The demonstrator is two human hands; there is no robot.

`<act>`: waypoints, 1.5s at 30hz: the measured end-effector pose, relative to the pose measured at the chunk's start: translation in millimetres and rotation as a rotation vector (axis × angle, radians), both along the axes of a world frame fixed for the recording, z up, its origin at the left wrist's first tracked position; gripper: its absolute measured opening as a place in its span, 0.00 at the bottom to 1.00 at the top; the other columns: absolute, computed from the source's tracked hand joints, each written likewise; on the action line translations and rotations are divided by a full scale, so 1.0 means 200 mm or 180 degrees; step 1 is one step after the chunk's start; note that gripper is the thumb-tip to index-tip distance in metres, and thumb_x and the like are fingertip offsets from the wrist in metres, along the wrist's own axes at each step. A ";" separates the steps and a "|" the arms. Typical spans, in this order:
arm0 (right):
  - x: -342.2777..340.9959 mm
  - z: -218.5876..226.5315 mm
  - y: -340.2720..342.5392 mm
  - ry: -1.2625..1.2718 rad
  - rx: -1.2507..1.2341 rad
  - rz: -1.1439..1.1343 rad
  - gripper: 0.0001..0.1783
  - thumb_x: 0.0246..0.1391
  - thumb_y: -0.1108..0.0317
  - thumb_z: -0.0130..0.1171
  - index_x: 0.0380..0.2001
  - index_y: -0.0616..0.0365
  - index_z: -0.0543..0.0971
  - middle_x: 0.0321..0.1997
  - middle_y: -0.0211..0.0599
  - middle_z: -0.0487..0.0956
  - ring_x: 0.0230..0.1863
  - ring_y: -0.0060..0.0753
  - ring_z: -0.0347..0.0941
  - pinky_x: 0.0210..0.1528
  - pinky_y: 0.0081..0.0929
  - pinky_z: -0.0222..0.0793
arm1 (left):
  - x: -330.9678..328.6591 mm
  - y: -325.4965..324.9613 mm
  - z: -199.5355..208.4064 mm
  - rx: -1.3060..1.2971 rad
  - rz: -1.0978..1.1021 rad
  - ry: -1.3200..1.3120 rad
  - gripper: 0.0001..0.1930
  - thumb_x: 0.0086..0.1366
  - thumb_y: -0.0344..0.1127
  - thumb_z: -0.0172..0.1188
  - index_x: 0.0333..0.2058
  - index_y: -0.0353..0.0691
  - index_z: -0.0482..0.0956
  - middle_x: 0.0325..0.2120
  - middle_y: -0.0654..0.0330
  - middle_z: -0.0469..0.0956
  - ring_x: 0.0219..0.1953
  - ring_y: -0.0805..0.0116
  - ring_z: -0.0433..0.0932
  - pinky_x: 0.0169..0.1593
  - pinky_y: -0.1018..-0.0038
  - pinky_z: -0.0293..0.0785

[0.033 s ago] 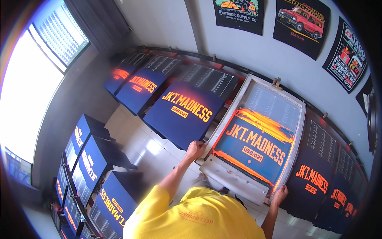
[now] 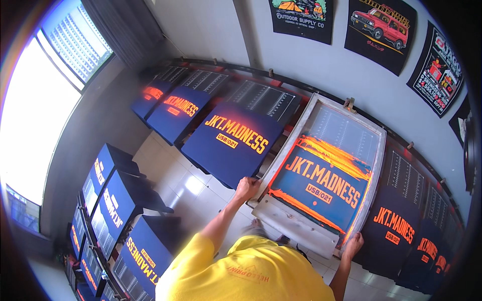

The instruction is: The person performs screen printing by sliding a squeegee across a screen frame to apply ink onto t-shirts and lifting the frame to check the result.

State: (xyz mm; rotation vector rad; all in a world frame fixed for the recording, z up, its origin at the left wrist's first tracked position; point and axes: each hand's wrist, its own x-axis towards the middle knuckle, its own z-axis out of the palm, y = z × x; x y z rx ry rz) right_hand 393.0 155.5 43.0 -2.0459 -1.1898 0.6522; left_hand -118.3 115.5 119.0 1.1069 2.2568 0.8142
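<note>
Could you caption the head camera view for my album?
Left hand and right hand hold a framed printing screen between dark-blue printed garments.

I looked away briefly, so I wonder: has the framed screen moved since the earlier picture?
No; the framed screen shows no visible shift in any direction against the red-car poster.

Lettered screen (image 2: pixel 324 175), lettered shirt (image 2: pixel 232 143), seemingly numbered poster (image 2: pixel 437 69)

Pale wall (image 2: pixel 211 25), tiled floor (image 2: pixel 165 160), window (image 2: pixel 35 125) (glaringly bright).
</note>
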 end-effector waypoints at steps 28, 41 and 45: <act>-1.28 0.59 -1.14 -0.1836 0.0643 0.3896 0.38 0.40 0.66 0.71 0.57 0.64 0.70 0.63 0.45 0.70 0.67 0.50 0.60 0.66 0.46 0.56 | -0.34 -1.28 0.01 -0.0342 -0.2713 -0.2578 0.23 0.70 0.51 0.52 0.36 0.35 0.83 0.27 0.61 0.84 0.26 0.69 0.80 0.31 0.71 0.78; -1.11 0.45 -0.43 -0.2320 0.0790 0.3362 0.21 0.38 0.68 0.64 0.40 0.55 0.75 0.42 0.35 0.77 0.47 0.41 0.72 0.52 0.42 0.68 | 0.34 -0.68 -0.23 -0.0976 -0.2327 -0.3182 0.23 0.72 0.49 0.50 0.55 0.36 0.70 0.36 0.59 0.81 0.33 0.73 0.77 0.32 0.75 0.74; -1.15 0.45 -0.48 -0.2482 0.0982 0.3304 0.19 0.38 0.69 0.65 0.38 0.54 0.75 0.40 0.31 0.76 0.47 0.37 0.71 0.49 0.38 0.69 | 0.39 -0.61 -0.25 -0.1311 -0.2149 -0.3738 0.24 0.74 0.50 0.45 0.55 0.35 0.70 0.38 0.61 0.81 0.32 0.74 0.77 0.31 0.77 0.72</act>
